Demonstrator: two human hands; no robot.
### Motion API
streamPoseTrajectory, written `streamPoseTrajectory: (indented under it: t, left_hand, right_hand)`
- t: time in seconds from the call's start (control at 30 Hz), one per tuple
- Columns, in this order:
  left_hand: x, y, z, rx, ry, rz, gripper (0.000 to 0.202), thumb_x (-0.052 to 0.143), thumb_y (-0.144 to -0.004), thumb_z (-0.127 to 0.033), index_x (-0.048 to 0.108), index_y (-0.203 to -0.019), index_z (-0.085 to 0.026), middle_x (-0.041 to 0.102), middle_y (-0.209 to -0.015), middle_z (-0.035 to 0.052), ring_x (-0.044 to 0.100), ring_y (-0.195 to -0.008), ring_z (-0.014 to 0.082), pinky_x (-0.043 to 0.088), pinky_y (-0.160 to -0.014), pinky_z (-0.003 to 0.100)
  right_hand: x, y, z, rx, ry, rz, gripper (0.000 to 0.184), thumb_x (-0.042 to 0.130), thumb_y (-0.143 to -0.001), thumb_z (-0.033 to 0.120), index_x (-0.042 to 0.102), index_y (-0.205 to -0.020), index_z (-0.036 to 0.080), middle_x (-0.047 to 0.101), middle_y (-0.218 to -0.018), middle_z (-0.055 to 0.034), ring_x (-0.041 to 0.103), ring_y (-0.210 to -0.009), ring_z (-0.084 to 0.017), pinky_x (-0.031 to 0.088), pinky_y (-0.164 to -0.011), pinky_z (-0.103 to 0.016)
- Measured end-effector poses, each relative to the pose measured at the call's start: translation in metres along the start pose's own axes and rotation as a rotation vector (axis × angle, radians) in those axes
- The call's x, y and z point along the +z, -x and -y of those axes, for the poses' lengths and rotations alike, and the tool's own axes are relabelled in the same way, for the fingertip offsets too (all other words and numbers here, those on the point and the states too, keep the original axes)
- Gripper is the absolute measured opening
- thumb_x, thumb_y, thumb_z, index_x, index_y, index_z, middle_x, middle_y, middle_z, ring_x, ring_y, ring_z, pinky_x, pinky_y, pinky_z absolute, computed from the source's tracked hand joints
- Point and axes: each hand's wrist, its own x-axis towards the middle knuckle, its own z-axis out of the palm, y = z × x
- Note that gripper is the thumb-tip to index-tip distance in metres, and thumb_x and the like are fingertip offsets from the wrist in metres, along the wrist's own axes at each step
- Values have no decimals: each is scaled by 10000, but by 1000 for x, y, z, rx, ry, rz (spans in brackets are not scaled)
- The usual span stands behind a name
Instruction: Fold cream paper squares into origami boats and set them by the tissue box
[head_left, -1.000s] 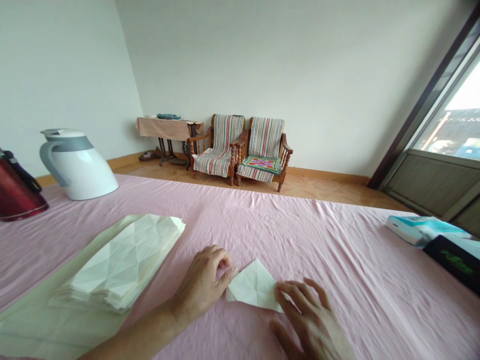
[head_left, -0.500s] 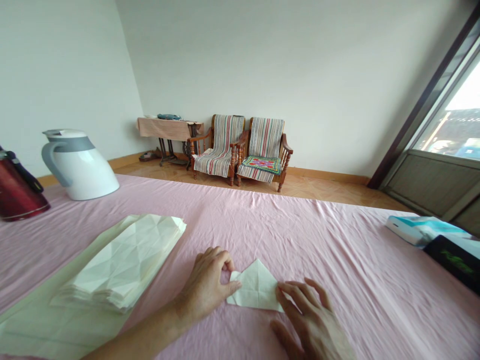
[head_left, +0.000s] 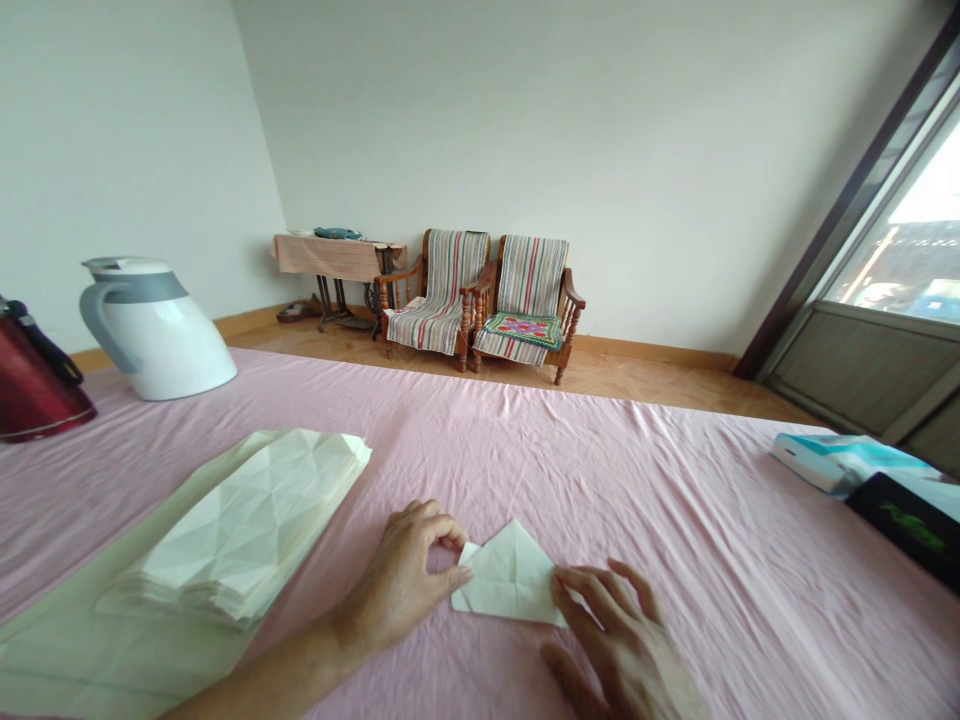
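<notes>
A small folded white paper [head_left: 510, 580] lies on the pink tablecloth [head_left: 600, 470] near the front edge. My left hand [head_left: 405, 575] pinches the paper's left corner between thumb and forefinger, fingers curled. My right hand [head_left: 619, 640] lies flat with fingers spread, its fingertips pressing down the paper's right edge. A stack of creased white paper sheets [head_left: 247, 525] rests to the left of my left hand, on a pale green sheet [head_left: 67, 650].
A white jug [head_left: 154, 325] and a dark red flask [head_left: 34, 375] stand at the far left. A teal-and-white tissue pack [head_left: 847, 462] and a black box [head_left: 911, 525] lie at the right edge. Two striped armchairs [head_left: 487, 305] and a side table stand by the wall.
My left thumb and forefinger have closed on the paper's left corner and folded a small flap there. My right hand has stayed in place.
</notes>
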Motion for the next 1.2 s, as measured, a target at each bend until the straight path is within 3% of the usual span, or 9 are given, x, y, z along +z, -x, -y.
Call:
streamPoseTrajectory:
  t: [0.4, 0.73, 0.93, 1.2]
  left_hand:
    - [8, -2, -5, -22, 26, -45, 110, 700, -681, -75, 666, -646, -174, 637, -690, -14, 581, -725, 160, 372, -712, 264]
    - [13, 1, -10, 9, -44, -75, 166, 660, -728, -74, 640, -600, -177, 617, -646, -16, 567, -680, 149, 360, -690, 264]
    - [9, 4, -16, 114, -175, -46, 194, 650, -782, -75, 638, -618, -178, 603, -683, -3, 556, -731, 166, 359, -718, 287]
    - [8, 9, -9, 333, -204, 4, 186, 587, -882, -94, 684, -747, -178, 588, -774, 31, 537, -799, 183, 407, -742, 296]
  right_hand:
    - [-5, -4, 5, 29, 5, -12, 306, 370, -991, 381, 614, -1010, 198, 695, -895, -10, 654, -812, -189, 426, -810, -358]
    - [-1, -1, 4, 20, -3, -36, 309, 361, -996, 353, 623, -991, 190, 695, -901, -14, 654, -801, -177, 401, -844, -365]
    - [-1, -1, 4, 27, -3, -37, 299, 374, -987, 343, 625, -991, 181, 695, -914, -23, 650, -817, -189, 412, -839, -376]
    - [2, 2, 1, 7, -13, -10, 251, 439, -950, 343, 624, -1031, 193, 701, -958, -28, 658, -852, -196, 422, -835, -376]
